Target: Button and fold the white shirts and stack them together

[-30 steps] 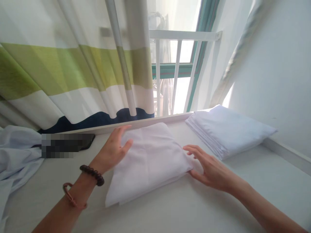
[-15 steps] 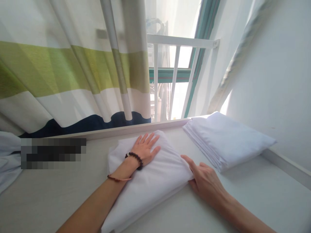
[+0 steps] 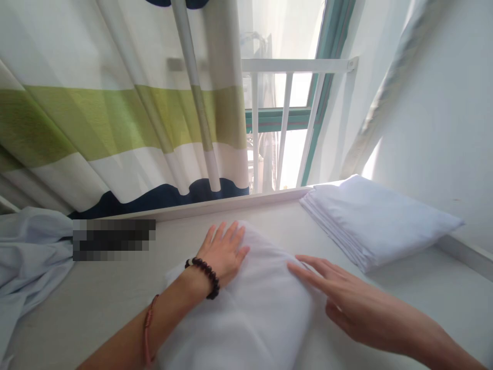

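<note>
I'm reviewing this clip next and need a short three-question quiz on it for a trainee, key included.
1. Put in order from the picture's left edge to its right: the folded cloth by the wall, the crumpled cloth, the folded cloth between the arms.

2. Where is the dark beaded bracelet worn?
a) right wrist
b) left wrist
c) both wrists

3. True or false: the right hand lies on the folded cloth by the wall.

Key: 1. Crumpled cloth, folded cloth between the arms, folded cloth by the wall. 2. b. 3. False; its fingertips are at the edge of the folded cloth between the arms.
</note>
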A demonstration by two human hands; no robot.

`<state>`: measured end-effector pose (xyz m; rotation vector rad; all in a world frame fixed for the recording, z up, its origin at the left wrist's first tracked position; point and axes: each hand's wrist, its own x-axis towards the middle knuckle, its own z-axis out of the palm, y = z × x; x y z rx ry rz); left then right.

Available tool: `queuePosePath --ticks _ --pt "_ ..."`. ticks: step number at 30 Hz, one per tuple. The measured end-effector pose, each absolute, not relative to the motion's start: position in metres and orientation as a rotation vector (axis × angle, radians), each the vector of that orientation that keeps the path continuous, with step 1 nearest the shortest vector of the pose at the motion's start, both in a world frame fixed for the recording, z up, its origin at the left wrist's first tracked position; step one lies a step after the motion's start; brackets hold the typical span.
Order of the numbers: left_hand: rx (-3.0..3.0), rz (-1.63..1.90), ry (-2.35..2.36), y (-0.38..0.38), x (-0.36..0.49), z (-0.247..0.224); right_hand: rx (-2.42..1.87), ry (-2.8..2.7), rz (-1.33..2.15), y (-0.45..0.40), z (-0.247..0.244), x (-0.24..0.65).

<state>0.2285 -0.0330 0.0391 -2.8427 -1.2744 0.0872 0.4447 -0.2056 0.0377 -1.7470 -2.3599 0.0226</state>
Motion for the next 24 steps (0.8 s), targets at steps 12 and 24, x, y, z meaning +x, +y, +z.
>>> queuePosePath --ticks 12,24 --pt "-3.063 -0.073 -1.08 0.014 0.253 0.009 -1.665 -2.322 -0.278 -0.169 -0.016 0.408" --pt "-3.039 -0.179 -1.189 0.021 0.251 0.007 -1.621 -2.227 -0.269 -0.147 -0.016 0.425"
